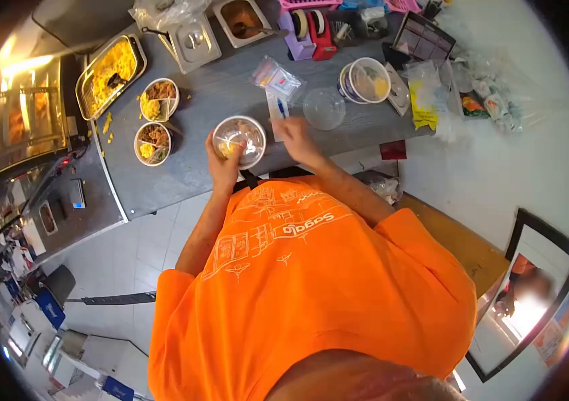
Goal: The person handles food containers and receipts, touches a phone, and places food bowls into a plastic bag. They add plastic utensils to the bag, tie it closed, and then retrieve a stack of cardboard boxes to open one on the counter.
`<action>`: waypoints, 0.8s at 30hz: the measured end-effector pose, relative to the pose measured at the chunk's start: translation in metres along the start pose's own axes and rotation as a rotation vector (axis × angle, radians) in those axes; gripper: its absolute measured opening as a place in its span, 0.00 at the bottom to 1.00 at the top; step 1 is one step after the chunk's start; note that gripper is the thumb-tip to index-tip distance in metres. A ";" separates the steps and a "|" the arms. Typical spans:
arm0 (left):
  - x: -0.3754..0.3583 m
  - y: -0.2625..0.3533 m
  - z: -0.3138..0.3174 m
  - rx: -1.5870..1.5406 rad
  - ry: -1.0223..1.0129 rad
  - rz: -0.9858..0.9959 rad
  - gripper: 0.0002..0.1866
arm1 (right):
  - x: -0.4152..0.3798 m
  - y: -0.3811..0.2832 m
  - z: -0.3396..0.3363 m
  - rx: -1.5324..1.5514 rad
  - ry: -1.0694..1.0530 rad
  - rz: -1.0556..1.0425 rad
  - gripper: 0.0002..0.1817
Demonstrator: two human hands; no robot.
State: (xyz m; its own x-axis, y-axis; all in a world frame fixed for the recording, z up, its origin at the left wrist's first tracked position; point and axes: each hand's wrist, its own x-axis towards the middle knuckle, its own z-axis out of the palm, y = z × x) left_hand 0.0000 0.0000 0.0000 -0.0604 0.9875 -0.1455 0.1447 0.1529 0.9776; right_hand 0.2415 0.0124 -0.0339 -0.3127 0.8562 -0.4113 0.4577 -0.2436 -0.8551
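My left hand [225,162] grips a round bowl with a clear lid [240,140] at the counter's near edge, thumb over the lid. Through the lid, food in separate compartments shows faintly. To its right, my right hand [300,142] is apart from the bowl with fingers curled in; what they hold, if anything, is hidden. A narrow paper slip [275,107] with a blue mark lies just beyond those fingers. Two open bowls of yellow and brown food, one farther [159,100] and one nearer [153,144], stand to the left. A clear round lid [324,109] lies at the right.
A metal tray of yellow food [112,75] stands at the back left, with crumbs beside it. Behind are a lidded steel pan [194,45], a pan of brown sauce [240,23] and tape dispensers [308,37]. A white tub [367,81] and plastic packets [276,78] are at the right.
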 end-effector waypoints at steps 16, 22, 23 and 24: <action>0.025 0.085 0.081 0.564 0.306 0.527 0.25 | -0.060 0.040 -0.051 -0.535 0.780 0.286 0.48; -0.022 0.037 0.115 0.217 -0.309 0.105 0.14 | -0.042 0.029 -0.049 -0.425 0.818 0.598 0.28; -0.021 0.031 0.113 0.218 -0.304 0.109 0.14 | -0.037 0.044 -0.052 -0.425 0.818 0.591 0.28; -0.020 0.031 0.110 0.224 -0.320 0.083 0.17 | -0.035 0.073 -0.056 -0.219 0.795 0.395 0.25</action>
State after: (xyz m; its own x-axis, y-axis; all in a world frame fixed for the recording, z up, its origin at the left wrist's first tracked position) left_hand 0.1138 -0.0107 0.0161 0.2665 0.9533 -0.1422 0.3502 0.0417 0.9357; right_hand 0.3320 -0.0097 -0.0645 0.5284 0.8104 -0.2531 0.5829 -0.5630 -0.5858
